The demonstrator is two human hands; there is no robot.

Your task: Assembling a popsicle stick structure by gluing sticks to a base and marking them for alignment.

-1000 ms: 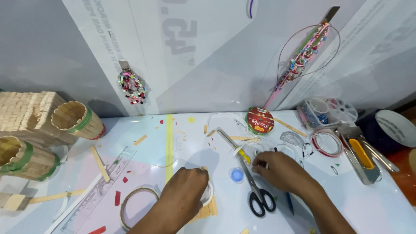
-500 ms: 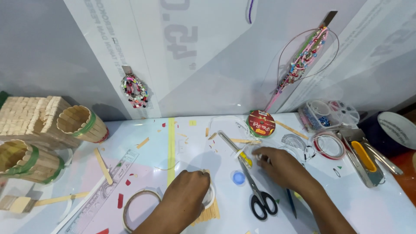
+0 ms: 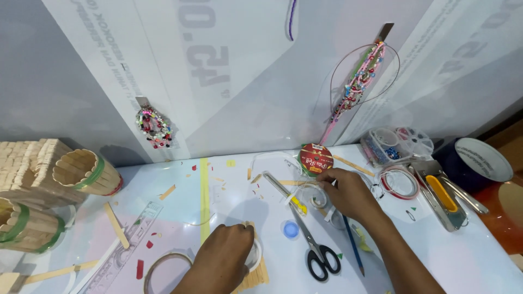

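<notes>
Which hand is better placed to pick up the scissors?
Right. The right hand lies just beside the scissors, while the left hand rests on a tape roll farther away.

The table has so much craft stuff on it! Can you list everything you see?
scissors: 1, black handles, centre.
blue cap: 1, beside the scissors.
tape ring: 1, tan, front left.
red spool: 1, at the back.
ruler: 1, clear, left.
stick cups: 2, wooden, green bands, far left.
bead box: 1, clear, right.
stapler: 1, metal and yellow, right.
left hand: on a white roll.
right hand: touching white strip.
</notes>
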